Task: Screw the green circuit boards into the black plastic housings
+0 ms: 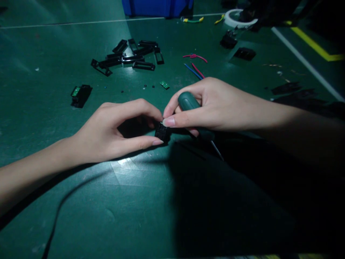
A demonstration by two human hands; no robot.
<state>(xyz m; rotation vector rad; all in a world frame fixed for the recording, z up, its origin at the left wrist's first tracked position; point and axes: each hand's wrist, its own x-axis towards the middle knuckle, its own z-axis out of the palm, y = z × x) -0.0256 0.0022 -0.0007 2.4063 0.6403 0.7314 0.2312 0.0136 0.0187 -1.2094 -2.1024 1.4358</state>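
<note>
My left hand steadies a small black plastic block on the green work surface, its thumb in front and its fingers behind. In my right hand lies a screwdriver, tucked against the palm with its green handle up and its thin metal shaft pointing down and right, away from the block. The right thumb and index fingertips meet at the block's top edge; whatever tiny thing may be between them is hidden. A similar black block with a green circuit board on it rests farther left.
Several black rectangular frames lie piled behind the hands. Near them are a small green circuit board, red wires and a blue wire. A blue bin and a white ring stand at the back.
</note>
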